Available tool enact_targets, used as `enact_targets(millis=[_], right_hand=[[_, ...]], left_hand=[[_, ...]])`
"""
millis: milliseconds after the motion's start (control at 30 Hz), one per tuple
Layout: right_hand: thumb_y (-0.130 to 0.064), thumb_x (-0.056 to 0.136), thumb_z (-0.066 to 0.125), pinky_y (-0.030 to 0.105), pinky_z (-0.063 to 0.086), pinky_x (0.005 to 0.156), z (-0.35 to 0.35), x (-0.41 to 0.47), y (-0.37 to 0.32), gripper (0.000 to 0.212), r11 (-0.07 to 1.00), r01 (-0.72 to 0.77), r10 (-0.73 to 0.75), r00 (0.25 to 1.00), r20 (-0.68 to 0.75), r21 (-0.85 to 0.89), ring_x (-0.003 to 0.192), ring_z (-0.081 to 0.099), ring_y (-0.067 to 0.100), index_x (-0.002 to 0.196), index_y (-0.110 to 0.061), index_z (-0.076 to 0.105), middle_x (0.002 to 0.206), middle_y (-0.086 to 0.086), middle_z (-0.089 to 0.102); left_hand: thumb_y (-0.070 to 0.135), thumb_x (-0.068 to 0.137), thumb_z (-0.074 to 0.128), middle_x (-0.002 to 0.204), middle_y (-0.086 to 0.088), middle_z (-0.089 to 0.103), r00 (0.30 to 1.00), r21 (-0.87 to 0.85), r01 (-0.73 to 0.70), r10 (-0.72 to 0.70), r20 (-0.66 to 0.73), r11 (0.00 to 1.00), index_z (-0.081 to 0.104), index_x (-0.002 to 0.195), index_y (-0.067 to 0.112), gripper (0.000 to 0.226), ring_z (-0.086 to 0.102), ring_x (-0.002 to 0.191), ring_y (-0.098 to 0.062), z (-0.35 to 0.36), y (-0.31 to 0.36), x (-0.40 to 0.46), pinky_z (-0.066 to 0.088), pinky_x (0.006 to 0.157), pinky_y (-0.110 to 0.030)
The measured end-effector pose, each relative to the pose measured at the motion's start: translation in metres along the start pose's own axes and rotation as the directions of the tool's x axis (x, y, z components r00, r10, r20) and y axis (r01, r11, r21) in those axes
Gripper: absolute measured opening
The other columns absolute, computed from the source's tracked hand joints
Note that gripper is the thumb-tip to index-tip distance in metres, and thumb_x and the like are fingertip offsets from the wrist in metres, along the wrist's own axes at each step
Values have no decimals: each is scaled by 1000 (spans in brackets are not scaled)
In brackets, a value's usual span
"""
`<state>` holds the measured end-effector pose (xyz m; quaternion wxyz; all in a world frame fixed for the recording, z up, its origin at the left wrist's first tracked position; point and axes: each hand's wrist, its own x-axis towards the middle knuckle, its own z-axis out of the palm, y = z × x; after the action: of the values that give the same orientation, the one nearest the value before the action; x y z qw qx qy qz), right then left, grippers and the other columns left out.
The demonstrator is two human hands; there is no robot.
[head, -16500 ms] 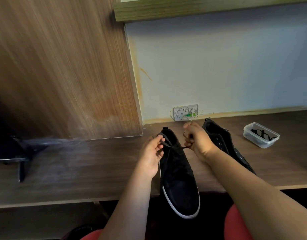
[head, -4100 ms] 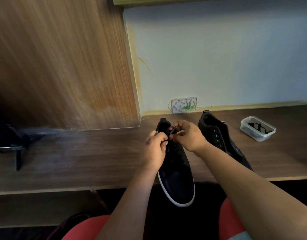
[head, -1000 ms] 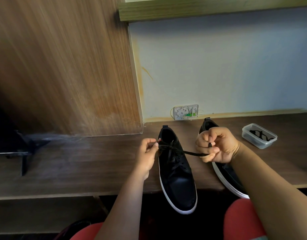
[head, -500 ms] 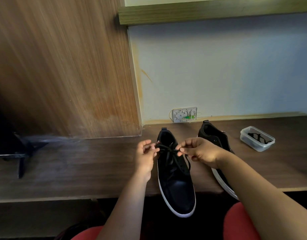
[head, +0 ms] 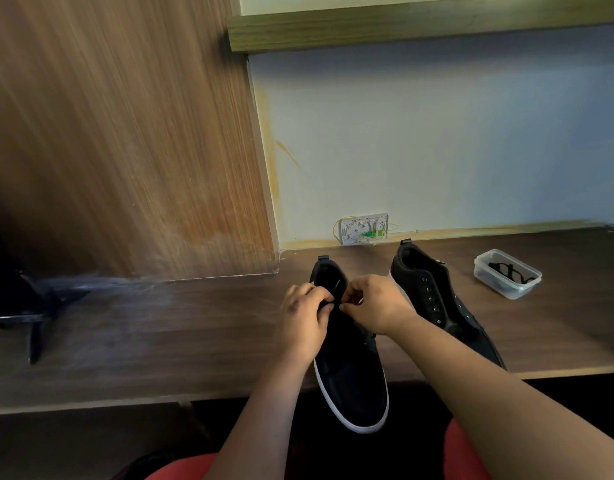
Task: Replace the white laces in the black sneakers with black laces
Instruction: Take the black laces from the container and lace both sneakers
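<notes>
A black sneaker with a white sole (head: 352,386) lies on the brown desk (head: 194,334), its toe hanging over the front edge. My left hand (head: 304,322) and my right hand (head: 376,303) meet over its upper eyelets, and each pinches an end of the black lace (head: 336,289). The fingers hide most of the lace. The second black sneaker (head: 433,296) stands to the right with bare eyelets and no lace.
A clear plastic box (head: 506,273) with a black lace inside sits at the right of the desk. A white wall socket (head: 364,227) is behind the shoes. A wooden panel (head: 125,133) rises at the left, with a dark stand (head: 32,317) beside it.
Both hands have come together over the top of the left sneaker. A second ago the right hand was pulling the lace out to the right.
</notes>
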<state>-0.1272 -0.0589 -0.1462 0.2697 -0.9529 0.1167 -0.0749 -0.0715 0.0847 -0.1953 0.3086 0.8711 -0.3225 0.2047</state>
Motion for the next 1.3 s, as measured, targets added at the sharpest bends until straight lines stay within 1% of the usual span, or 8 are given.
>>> enact_targets(millis=[200,400,533,700,967,1133,1233,1300], right_hand=[[-21,91,62,21,39,68,7,0,-1,6,998,-45,46,998,-43,44,85,60,18,87,-17,64,86,1,63],[-19,95,54,27,42,71,27,1,-5,9,989,-86,99,990,-101,123,85,58,22,88,-15,57,89,4,61],[-23,92,58,33,50,77,31,-1,-4,6,991,-76,89,989,-115,112,87,61,21,91,-19,62,93,2,65],[-28,80,73,29,52,74,25,-3,-1,6,994,-33,45,993,-109,108,82,64,17,83,-26,69,85,-5,70],[-39,71,79,29,41,69,27,8,11,21,992,35,-18,990,-139,122,90,48,12,68,-36,58,81,-6,65],[-32,65,85,29,42,69,19,14,11,33,984,131,-117,987,-114,117,87,49,13,82,-32,57,75,-10,64],[-39,58,89,26,45,75,7,17,14,41,982,150,-154,988,21,117,88,54,8,92,-33,66,80,-10,68],[-33,65,87,18,44,79,-1,17,19,39,963,141,-163,983,81,230,85,60,4,100,-29,70,85,-8,70]], left_hand=[[20,98,50,110,-6,53,974,-54,202,-194,119,978,58,106,7,17,42,106,-21,11,7,-1,28,80,-21],[21,99,49,111,-8,58,903,-233,416,-369,222,879,58,107,8,18,54,105,-25,19,6,2,40,85,-30],[21,96,56,102,-4,64,885,-307,465,-425,191,830,62,102,11,13,59,97,-21,22,4,1,45,82,-31],[23,93,61,82,8,66,846,-491,522,-498,193,697,64,85,23,9,60,80,-11,13,1,2,46,69,-25],[29,96,56,87,4,67,835,-525,550,-451,316,649,64,83,27,15,60,86,-15,17,-3,3,48,78,-32],[21,92,61,80,6,70,844,-529,537,-421,333,658,64,82,31,14,64,83,-14,14,-9,4,50,81,-32],[18,85,70,84,8,67,872,-508,490,-403,279,708,63,83,32,16,64,83,-10,10,-11,4,54,80,-32],[18,82,74,87,10,66,895,-501,445,-367,252,742,65,89,30,17,62,83,-5,8,-11,3,53,77,-24]])
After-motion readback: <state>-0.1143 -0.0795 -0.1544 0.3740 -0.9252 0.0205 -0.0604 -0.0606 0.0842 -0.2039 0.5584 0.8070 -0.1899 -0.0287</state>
